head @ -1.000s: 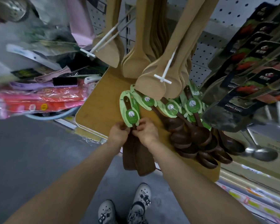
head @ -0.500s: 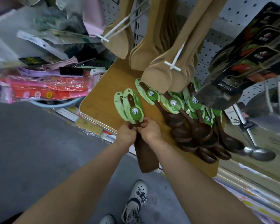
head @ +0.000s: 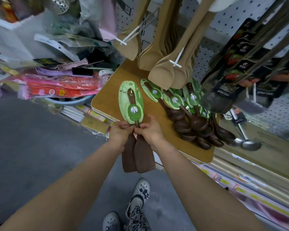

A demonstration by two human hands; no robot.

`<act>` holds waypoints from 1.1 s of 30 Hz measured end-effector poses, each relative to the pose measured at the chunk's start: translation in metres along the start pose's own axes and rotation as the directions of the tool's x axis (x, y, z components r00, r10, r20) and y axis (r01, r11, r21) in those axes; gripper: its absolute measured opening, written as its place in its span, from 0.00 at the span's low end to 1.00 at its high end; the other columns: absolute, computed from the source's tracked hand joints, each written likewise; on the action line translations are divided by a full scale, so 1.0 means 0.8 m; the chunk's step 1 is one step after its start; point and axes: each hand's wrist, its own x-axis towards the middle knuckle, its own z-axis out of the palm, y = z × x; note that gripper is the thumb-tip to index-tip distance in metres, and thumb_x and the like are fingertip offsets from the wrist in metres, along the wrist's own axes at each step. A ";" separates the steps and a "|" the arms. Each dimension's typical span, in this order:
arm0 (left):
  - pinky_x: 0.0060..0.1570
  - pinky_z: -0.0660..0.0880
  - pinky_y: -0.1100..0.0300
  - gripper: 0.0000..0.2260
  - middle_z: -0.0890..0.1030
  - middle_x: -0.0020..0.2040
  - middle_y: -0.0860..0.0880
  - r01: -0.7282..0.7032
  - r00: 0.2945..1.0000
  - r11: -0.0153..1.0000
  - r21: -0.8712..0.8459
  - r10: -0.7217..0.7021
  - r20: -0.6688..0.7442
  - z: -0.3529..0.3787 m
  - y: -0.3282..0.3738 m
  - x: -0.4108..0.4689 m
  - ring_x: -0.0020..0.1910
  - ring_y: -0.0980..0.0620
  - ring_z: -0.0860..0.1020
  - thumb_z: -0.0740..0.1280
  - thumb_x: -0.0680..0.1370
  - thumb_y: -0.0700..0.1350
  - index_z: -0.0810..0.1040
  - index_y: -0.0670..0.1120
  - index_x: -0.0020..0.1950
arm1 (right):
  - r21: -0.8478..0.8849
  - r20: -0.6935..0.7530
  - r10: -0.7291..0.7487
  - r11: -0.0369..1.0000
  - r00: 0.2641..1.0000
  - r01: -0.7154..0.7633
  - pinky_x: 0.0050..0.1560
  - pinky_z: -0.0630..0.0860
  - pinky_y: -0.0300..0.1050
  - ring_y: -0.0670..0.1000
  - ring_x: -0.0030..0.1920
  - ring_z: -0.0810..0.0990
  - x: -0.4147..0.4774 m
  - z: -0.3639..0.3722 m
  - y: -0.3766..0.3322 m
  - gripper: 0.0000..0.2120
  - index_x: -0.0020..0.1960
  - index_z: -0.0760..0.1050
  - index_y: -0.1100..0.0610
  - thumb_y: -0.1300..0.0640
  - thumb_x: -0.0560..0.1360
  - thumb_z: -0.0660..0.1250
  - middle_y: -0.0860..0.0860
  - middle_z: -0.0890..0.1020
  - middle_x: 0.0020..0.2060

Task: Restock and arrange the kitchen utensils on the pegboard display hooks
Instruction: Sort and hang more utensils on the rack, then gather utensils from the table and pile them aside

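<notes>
We stand at a shop's kitchenware aisle with both hands closed on a small bunch of dark brown wooden spatulas with green oval card labels [head: 132,104], held just above the near left part of the tan wooden shelf board [head: 107,99]. Our left hand [head: 119,135] and right hand [head: 151,130] meet at the handles just below the cards, fingers curled and pinching the necks together; the fingertips themselves are mostly hidden. The bunch runs near to far: flat blades hang toward us over the grey floor, and the carded handle ends, with their hanging holes, point away toward the white pegboard [head: 232,19]. By our reading, the restocking is only partly done. A heap of dark brown wooden spoons with green labels [head: 190,117] lies loose on the board to the right, not yet hung, while pale wooden spatulas [head: 167,70] and black-packaged utensils [head: 240,64] already hang from the hooks above. The bunch in our hands is on no hook yet; which hook it is meant for we cannot tell.
</notes>
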 end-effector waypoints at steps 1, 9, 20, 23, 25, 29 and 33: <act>0.40 0.73 0.62 0.11 0.73 0.37 0.48 -0.014 1.000 1.000 -0.018 0.014 0.007 -0.003 0.008 -0.013 0.38 0.51 0.74 0.68 0.75 0.31 0.71 0.44 0.47 | 0.013 0.011 -0.014 1.000 1.000 0.014 0.58 0.78 0.50 0.54 0.50 0.82 -0.014 -0.003 -0.008 0.36 0.69 0.65 0.50 0.66 0.67 0.77 0.55 0.83 0.48; 0.41 0.73 0.62 0.13 0.82 0.41 0.51 -0.293 0.929 0.954 0.061 0.269 0.255 -0.021 0.073 -0.137 0.41 0.56 0.79 0.66 0.77 0.33 0.78 0.53 0.48 | 0.167 0.016 -0.212 0.964 0.977 0.206 0.49 0.77 0.46 0.51 0.45 0.81 -0.136 -0.045 -0.056 0.19 0.63 0.74 0.56 0.62 0.74 0.73 0.57 0.82 0.45; 0.41 0.78 0.69 0.10 0.81 0.47 0.51 -0.361 0.717 0.930 -0.066 0.322 0.619 0.039 0.152 -0.298 0.45 0.58 0.80 0.62 0.81 0.37 0.74 0.44 0.61 | 0.173 -0.194 -0.370 0.899 0.909 0.403 0.27 0.69 0.31 0.39 0.27 0.76 -0.291 -0.167 -0.094 0.16 0.62 0.73 0.58 0.64 0.76 0.71 0.51 0.81 0.37; 0.39 0.75 0.66 0.09 0.80 0.43 0.53 -0.432 0.656 0.901 -0.042 0.345 0.671 0.072 0.162 -0.327 0.39 0.60 0.78 0.62 0.81 0.38 0.75 0.45 0.60 | 0.200 -0.277 -0.391 0.870 0.878 0.451 0.29 0.70 0.33 0.38 0.29 0.75 -0.324 -0.204 -0.100 0.14 0.59 0.74 0.53 0.58 0.75 0.72 0.45 0.80 0.37; 0.37 0.73 0.70 0.10 0.80 0.43 0.53 -0.488 0.609 0.873 -0.026 0.361 0.706 0.092 0.164 -0.342 0.35 0.65 0.77 0.62 0.81 0.38 0.75 0.45 0.62 | 0.221 -0.378 -0.388 0.844 0.841 0.488 0.33 0.75 0.37 0.41 0.33 0.78 -0.339 -0.224 -0.101 0.12 0.58 0.74 0.51 0.53 0.76 0.72 0.46 0.82 0.41; 0.32 0.69 0.74 0.13 0.83 0.50 0.43 -0.551 0.548 0.835 0.010 0.353 0.759 0.132 0.164 -0.367 0.28 0.67 0.74 0.63 0.80 0.35 0.75 0.42 0.63 | 0.195 -0.544 -0.394 0.800 0.741 0.568 0.51 0.80 0.48 0.50 0.50 0.83 -0.359 -0.273 -0.100 0.17 0.61 0.73 0.54 0.57 0.75 0.72 0.53 0.83 0.53; 0.39 0.71 0.61 0.12 0.83 0.52 0.45 -0.578 0.507 0.813 0.069 0.292 0.811 0.171 0.162 -0.375 0.40 0.56 0.76 0.65 0.79 0.37 0.76 0.50 0.60 | 0.198 -0.582 -0.376 0.794 0.721 0.574 0.43 0.80 0.46 0.54 0.49 0.83 -0.364 -0.315 -0.093 0.17 0.61 0.72 0.56 0.58 0.75 0.73 0.53 0.84 0.53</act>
